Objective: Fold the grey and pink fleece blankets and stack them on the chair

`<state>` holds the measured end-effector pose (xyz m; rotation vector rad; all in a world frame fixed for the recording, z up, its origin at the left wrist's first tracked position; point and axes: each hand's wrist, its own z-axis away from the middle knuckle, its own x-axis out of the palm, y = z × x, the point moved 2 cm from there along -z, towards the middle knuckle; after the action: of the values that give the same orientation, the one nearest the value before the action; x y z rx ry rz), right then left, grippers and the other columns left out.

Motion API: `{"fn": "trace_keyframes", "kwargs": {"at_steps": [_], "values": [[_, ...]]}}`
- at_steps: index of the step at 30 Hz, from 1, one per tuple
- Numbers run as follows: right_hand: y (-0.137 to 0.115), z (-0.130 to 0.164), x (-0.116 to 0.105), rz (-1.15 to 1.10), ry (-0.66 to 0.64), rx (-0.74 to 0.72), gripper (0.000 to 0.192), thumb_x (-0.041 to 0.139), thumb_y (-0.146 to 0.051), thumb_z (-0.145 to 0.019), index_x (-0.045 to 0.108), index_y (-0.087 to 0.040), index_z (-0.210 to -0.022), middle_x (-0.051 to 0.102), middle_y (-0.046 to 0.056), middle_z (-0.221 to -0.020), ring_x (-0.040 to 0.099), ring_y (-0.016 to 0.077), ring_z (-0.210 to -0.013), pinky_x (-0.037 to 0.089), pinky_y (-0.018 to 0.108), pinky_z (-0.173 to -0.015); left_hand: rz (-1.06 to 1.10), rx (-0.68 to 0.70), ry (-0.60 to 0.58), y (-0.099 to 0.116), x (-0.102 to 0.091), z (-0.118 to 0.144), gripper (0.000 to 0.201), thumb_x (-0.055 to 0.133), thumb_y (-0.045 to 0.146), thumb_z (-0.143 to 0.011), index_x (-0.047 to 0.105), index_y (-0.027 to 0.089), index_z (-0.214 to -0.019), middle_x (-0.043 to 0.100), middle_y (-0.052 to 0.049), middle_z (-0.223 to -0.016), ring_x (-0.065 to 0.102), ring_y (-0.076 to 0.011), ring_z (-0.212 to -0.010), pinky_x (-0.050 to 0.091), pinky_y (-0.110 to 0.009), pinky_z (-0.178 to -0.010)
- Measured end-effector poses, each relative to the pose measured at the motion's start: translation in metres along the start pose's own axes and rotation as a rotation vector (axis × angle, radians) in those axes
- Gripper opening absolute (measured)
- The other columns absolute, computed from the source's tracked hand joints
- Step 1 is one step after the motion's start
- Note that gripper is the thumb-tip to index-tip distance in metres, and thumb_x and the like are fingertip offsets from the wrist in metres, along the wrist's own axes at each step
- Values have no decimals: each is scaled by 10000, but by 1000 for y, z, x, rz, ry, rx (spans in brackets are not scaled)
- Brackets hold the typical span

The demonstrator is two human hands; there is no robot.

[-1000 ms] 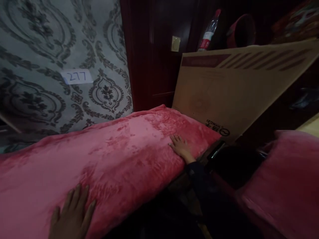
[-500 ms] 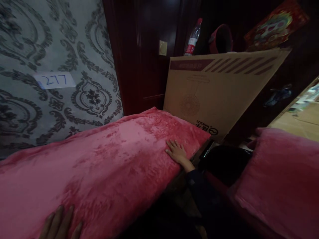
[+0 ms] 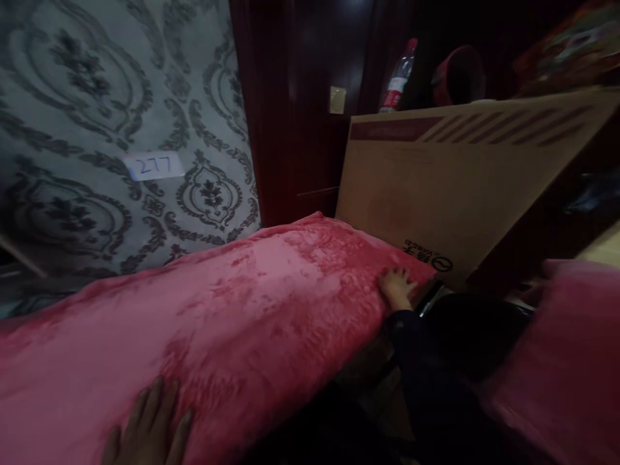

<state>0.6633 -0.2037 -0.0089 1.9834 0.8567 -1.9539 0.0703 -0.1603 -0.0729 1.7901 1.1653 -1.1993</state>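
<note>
A pink plush cover (image 3: 227,303) is spread over a long flat surface, with darker brushed patches in its pile. My left hand (image 3: 148,429) lies on it near the bottom edge of the view, fingers stretched out. Toward the far right end, my right hand (image 3: 397,287) rests on the cover close to its front edge, fingers spread. Neither hand grips anything. What lies beneath the cover is hidden.
Behind the far end leans a large cardboard box (image 3: 436,187). A red-capped plastic bottle (image 3: 398,81) and a pink round object (image 3: 458,74) show above it. On the right are a dark seat-like shape (image 3: 477,332) and more pink plush fabric (image 3: 562,368). A patterned wall (image 3: 159,97) stands behind.
The view has swung to the left. My right hand has slid right along the cover, closer to its far right corner. My left hand stays flat on the cover and shows more fully.
</note>
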Motion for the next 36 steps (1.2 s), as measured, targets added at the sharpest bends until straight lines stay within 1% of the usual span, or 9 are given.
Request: {"fn": "trace_keyframes", "kwargs": {"at_steps": [3,6,8,11,15,19,24,29,36], "values": [[-52,15,7,-29,-79,-291,616,312,-341,-1019,331,-92,-1582,281,237,-1634,286,363,-1503,315,546,-1163,-65,-40,-67,15,-18,3,650,398,366,-854,565,204,-1461,462,-103,-1562,371,-320,-1488,319,-606,-1161],[-121,44,17,-50,-241,-674,664,501,-384,-973,348,-196,-1591,289,105,-1661,303,259,-1511,313,369,-1194,-114,-98,-135,29,-34,1,606,342,349,-935,547,151,-1469,412,-126,-1593,353,-303,-1500,302,-571,-1189],[-159,67,24,-23,-339,-857,719,569,-407,-944,329,-232,-1599,232,86,-1680,249,276,-1533,297,406,-1205,-110,-120,-167,34,-39,1,588,353,353,-954,532,166,-1482,403,-119,-1599,347,-301,-1503,296,-566,-1197],[-190,94,35,42,-384,-966,694,481,-429,-991,250,-254,-1622,156,98,-1695,176,320,-1551,261,531,-1204,-77,-143,-174,36,-38,4,584,366,363,-971,503,160,-1502,379,-130,-1611,326,-318,-1511,279,-596,-1201],[-190,107,60,52,-230,-1004,565,332,-410,-1043,337,-275,-1592,253,75,-1672,236,300,-1536,214,563,-1216,32,-107,-204,23,-39,9,589,412,416,-969,496,195,-1508,349,-128,-1624,312,-346,-1514,273,-643,-1189],[-179,102,88,-4,-64,-1075,525,316,-376,-1030,469,-276,-1522,385,67,-1615,354,304,-1485,283,577,-1186,282,11,-252,-5,-61,-7,530,458,470,-954,610,248,-1410,548,-94,-1506,524,-285,-1381,419,-477,-1153],[-178,93,104,-65,25,-1104,514,327,-373,-1010,529,-279,-1474,467,74,-1565,427,312,-1438,342,587,-1146,289,-164,-120,-53,-86,-60,541,357,523,-988,653,233,-1335,715,-73,-1281,629,-231,-1230,488,-383,-1084],[-176,94,107,-107,61,-1116,506,348,-369,-994,554,-277,-1447,505,78,-1538,453,303,-1418,352,574,-1136,167,-281,-120,-85,-68,-92,518,541,514,-924,639,211,-1332,669,-123,-1345,530,-276,-1336,421,-446,-1128],[-186,83,102,-146,-69,-1032,483,458,-393,-939,634,-259,-1368,575,101,-1469,508,330,-1370,394,561,-1101,110,-386,-177,-103,-39,-91,440,465,320,-978,590,233,-1391,459,-160,-1566,366,-344,-1479,270,-662,-1159]]}}
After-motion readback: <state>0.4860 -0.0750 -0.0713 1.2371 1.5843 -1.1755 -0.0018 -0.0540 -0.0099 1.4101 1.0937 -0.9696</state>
